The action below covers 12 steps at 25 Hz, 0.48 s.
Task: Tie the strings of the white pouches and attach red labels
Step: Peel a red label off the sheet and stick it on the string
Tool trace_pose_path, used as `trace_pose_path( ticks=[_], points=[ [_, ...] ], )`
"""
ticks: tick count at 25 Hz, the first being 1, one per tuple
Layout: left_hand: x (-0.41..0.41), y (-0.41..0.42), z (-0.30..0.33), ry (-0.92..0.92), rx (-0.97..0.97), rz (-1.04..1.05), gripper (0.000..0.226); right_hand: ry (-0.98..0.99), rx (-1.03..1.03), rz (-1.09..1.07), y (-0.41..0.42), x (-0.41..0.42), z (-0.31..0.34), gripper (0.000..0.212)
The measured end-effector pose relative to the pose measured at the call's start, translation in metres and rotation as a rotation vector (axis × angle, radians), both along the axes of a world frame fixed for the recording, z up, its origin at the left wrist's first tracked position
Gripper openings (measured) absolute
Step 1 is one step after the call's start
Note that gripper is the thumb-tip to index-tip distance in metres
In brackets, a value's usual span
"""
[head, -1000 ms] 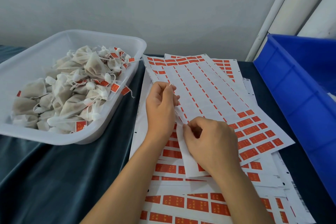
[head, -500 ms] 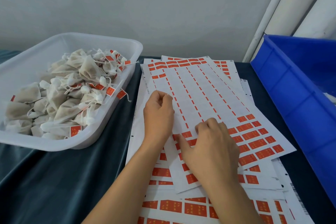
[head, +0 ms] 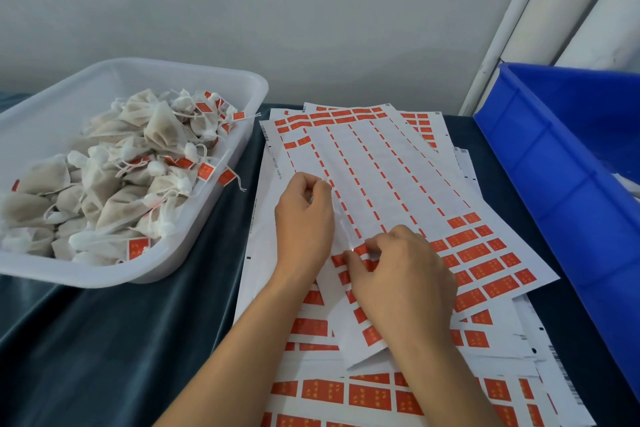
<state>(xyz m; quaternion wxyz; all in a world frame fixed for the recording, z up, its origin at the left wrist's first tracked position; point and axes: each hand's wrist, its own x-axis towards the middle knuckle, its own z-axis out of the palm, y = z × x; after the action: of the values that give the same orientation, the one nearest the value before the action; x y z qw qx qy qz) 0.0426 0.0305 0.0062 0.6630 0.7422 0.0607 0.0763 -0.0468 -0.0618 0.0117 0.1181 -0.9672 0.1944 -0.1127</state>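
Nothing can be read: the red labels (head: 489,267) on the sticker sheets (head: 381,163) carry small yellow marks, too blurred to make out, as is the sheets' edge print.

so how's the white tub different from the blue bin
The white tub sits on the left and is heaped with white pouches, many bearing red labels; the blue bin stands on the right, with almost none of its contents in view. The tub looks pale and translucent; the bin is opaque. Both rest on the dark cloth.

Plain grey wall (head: 277,3), white pipes (head: 512,28) perhaps, dark teal cloth-covered table (head: 104,340), soft even light
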Motion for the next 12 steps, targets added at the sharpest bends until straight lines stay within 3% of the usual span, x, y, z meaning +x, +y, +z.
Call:
trace_pose_path(
  ticks=[12],
  points=[
    [0.0016, 0.0004, 0.0002, 0.027, 0.012, -0.009, 0.018, -0.050, 0.125, -0.005, -0.0019, -0.0027, 0.0060, 0.041]
  ],
)
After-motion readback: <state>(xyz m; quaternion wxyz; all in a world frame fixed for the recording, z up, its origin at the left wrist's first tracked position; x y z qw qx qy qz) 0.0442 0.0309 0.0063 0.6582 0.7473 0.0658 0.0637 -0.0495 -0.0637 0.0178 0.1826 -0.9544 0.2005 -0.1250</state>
